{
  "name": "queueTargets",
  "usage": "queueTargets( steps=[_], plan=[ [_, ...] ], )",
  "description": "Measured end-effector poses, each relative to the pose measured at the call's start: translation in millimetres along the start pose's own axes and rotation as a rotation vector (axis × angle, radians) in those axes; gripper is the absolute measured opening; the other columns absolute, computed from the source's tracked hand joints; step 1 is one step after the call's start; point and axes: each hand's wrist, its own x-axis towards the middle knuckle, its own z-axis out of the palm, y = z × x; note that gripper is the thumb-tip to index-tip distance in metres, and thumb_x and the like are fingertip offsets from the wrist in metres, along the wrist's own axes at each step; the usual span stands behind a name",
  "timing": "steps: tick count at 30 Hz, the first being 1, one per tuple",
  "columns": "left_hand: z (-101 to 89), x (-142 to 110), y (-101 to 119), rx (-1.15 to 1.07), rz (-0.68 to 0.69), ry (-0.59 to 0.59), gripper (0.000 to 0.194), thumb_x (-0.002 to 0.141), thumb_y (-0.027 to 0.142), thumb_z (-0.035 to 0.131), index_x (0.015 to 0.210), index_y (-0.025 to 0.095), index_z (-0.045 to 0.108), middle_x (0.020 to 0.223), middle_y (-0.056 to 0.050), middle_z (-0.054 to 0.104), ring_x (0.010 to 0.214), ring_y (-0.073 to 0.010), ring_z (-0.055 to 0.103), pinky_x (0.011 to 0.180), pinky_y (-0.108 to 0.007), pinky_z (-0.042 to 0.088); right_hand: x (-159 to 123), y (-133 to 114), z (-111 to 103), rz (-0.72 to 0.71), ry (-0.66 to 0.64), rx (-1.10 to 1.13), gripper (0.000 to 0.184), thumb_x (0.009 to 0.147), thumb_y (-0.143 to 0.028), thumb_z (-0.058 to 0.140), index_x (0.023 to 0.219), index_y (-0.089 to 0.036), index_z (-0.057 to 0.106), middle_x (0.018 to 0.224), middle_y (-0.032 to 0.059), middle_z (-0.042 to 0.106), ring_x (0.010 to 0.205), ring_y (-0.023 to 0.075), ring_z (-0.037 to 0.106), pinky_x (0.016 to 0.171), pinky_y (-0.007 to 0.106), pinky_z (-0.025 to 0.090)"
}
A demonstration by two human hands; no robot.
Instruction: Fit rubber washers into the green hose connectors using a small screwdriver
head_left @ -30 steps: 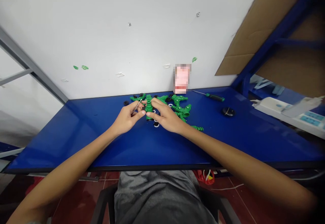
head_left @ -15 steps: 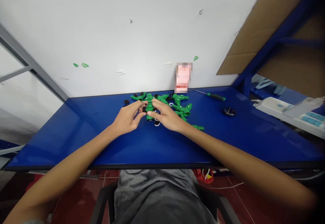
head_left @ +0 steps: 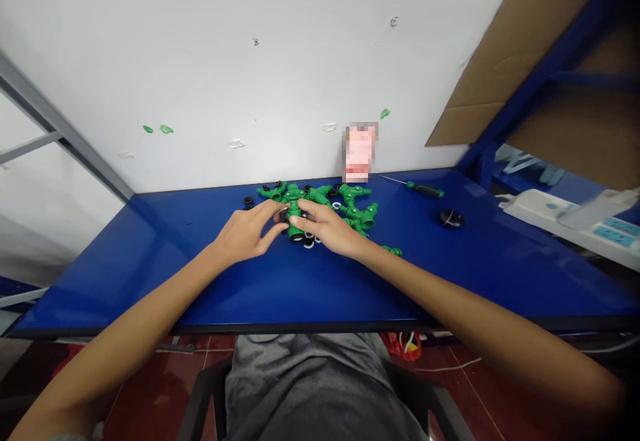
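- We hold a green plastic pipe fitting (head_left: 296, 218) tight, pinched between our left hand (head_left: 245, 233) and right hand (head_left: 330, 228).
- It is near the middle of the blue table (head_left: 150, 281), just beside a heap of green fittings (head_left: 355, 194).
- A screwdriver (head_left: 425, 190) lies farther right.

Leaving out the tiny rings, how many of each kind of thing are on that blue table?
Green plastic hose fittings: about 8 (they overlap)
Screwdriver: 1
Round black object: 1
Total: about 10
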Motion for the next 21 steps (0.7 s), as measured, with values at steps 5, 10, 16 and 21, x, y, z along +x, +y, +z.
queueTargets(
  steps=[5, 10, 16, 21],
  plan=[
    [-3.4, 0, -4, 0.216, 0.117, 0.004, 0.036, 0.115, 0.046, 0.05, 0.126, 0.019, 0.071, 0.098, -0.009, 0.079, 0.072, -0.017, 0.071, 0.052, -0.028, 0.033, -2, -4, 3, 0.142, -0.043, 0.216, 0.053, 0.09, -0.072, 0.077, 0.107, -0.022, 0.077, 0.112, 0.0072, 0.077, 0.118, 0.0317, 0.067, 0.11, 0.05, 0.049],
    [2.0, -4, -1, 0.194, 0.148, 0.068, 0.034, 0.115, 0.041, 0.049, 0.107, 0.019, 0.074, 0.086, -0.008, 0.076, 0.066, -0.016, 0.068, 0.053, -0.029, 0.032, -5, -8, 7, 0.086, -0.087, 0.187, 0.053, 0.092, -0.074, 0.072, 0.104, -0.023, 0.073, 0.111, 0.0068, 0.074, 0.117, 0.0313, 0.066, 0.108, 0.049, 0.05],
    [11.1, -3, 7, 0.055, 0.018, 0.158, 0.038, 0.119, 0.037, 0.04, 0.101, 0.018, 0.068, 0.101, -0.01, 0.083, 0.095, -0.0196, 0.081, 0.064, -0.027, 0.045, -5, -10, 9, -0.092, 0.045, -0.125, 0.059, 0.1, -0.08, 0.056, 0.08, -0.026, 0.042, 0.087, 0.0006, 0.049, 0.081, 0.021, 0.05, 0.08, 0.038, 0.047],
    [9.1, -1, 9, 0.032, 0.012, 0.167, 0.045, 0.119, 0.042, 0.034, 0.095, 0.019, 0.064, 0.085, -0.006, 0.077, 0.082, -0.0168, 0.077, 0.062, -0.027, 0.043, -5, -11, 10, -0.151, 0.053, -0.202, 0.056, 0.106, -0.073, 0.053, 0.081, -0.025, 0.037, 0.087, -0.0007, 0.046, 0.078, 0.0188, 0.046, 0.075, 0.035, 0.041]
  ],
)
